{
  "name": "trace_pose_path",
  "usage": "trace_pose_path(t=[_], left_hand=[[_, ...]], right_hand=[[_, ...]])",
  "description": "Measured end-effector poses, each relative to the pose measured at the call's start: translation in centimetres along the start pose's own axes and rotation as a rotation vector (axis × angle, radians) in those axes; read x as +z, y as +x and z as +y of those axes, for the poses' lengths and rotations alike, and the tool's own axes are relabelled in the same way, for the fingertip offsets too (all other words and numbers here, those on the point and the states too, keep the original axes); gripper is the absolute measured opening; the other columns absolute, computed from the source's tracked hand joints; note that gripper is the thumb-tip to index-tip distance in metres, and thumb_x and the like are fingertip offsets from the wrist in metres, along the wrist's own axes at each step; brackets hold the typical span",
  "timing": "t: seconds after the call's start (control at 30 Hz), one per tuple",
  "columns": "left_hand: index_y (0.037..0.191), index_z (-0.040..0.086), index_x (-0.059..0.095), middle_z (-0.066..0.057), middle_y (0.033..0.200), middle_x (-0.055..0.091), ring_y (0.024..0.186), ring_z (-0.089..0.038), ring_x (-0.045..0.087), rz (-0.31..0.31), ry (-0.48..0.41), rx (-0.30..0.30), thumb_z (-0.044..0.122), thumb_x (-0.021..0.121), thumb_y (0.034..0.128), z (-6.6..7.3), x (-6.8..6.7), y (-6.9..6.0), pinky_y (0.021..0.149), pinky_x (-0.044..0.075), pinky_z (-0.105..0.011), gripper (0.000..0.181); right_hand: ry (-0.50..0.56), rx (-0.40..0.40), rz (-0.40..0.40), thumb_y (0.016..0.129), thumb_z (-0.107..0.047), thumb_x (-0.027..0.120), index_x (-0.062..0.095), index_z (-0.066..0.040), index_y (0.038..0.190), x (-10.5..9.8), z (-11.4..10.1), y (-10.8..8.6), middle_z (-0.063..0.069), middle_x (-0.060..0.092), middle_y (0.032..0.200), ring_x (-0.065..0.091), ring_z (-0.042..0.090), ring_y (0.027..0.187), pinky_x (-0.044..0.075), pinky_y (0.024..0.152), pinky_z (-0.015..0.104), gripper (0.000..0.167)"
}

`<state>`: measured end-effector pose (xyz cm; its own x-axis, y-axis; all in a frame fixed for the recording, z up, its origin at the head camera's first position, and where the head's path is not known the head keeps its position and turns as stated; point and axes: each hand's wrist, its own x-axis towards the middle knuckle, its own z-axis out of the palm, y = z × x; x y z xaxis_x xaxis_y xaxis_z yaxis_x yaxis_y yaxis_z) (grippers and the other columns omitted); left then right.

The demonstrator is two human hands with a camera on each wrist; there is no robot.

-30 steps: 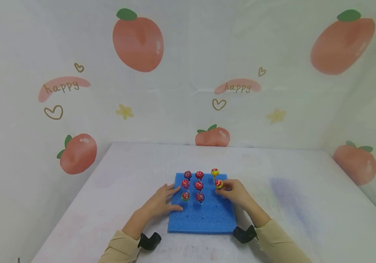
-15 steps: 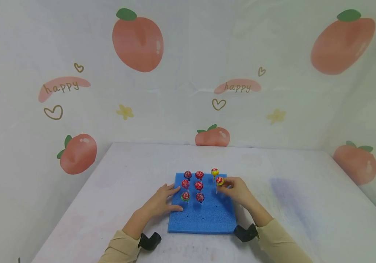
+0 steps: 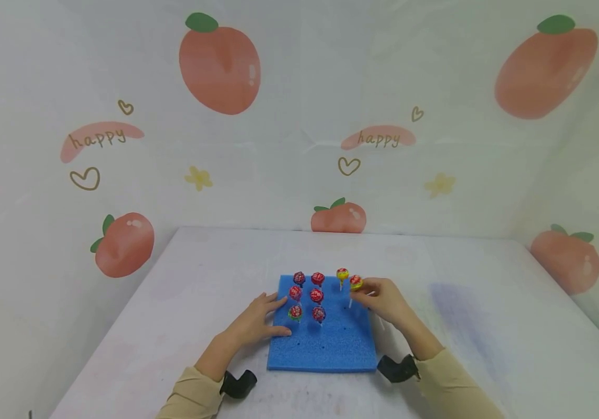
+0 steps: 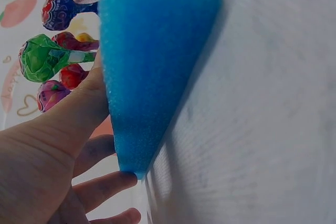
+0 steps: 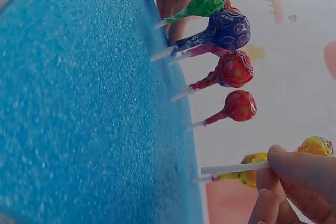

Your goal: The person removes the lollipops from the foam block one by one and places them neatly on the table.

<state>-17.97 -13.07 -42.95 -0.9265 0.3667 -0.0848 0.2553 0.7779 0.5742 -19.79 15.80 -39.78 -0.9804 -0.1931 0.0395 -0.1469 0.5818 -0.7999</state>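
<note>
My right hand [image 3: 387, 299] pinches a yellow-and-red lollipop [image 3: 356, 283] above the right side of the blue foam board [image 3: 325, 355]. In the right wrist view its white stick [image 5: 233, 168] is bare to the tip, clear of the foam. My left hand [image 3: 252, 320] lies on the board's left edge, fingers spread; the left wrist view shows the thumb on the top face and fingers at the edge. Several lollipops stand upright in the board, among them a yellow one [image 3: 342, 273] at the back right and a green-sided one [image 4: 42, 59] near the left thumb.
Small holes dot the front and right parts of the board. The board lies on a white table [image 3: 216, 262] with a printed white curtain [image 3: 278, 145] behind. A black device [image 3: 239, 384] is on the left wrist, another [image 3: 397, 369] on the right.
My right hand has lifted the yellow-and-red lollipop up and to the right; its stick has come into view above the foam. My left hand has stayed in place.
</note>
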Motion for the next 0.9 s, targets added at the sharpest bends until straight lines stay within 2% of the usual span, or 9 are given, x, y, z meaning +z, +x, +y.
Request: trace_pose_path(t=[0.43, 0.9], left_hand=[[0.139, 0.009, 0.045, -0.018, 0.147, 0.038, 0.139, -0.044, 0.024, 0.000, -0.001, 0.001, 0.039, 0.074, 0.0761, -0.1, 0.1, 0.1, 0.108, 0.028, -0.062, 0.075], [0.138, 0.008, 0.046, -0.019, 0.147, 0.038, 0.139, -0.045, 0.024, 0.003, 0.005, 0.006, 0.039, 0.074, 0.0764, 0.0, 0.1, 0.0, 0.108, 0.028, -0.061, 0.074]], right_hand=[[0.007, 0.015, -0.001, 0.086, -0.018, 0.066, 0.068, 0.000, 0.099, -0.8, 0.8, -0.1, 0.013, 0.070, 0.089, 0.059, 0.013, 0.070, 0.055, 0.061, 0.027, 0.023], [-0.058, 0.070, 0.042, 0.086, -0.021, 0.066, 0.069, -0.001, 0.101, -1.8, 1.1, -0.4, 0.013, 0.070, 0.096, 0.060, 0.018, 0.086, 0.054, 0.072, 0.028, 0.025]])
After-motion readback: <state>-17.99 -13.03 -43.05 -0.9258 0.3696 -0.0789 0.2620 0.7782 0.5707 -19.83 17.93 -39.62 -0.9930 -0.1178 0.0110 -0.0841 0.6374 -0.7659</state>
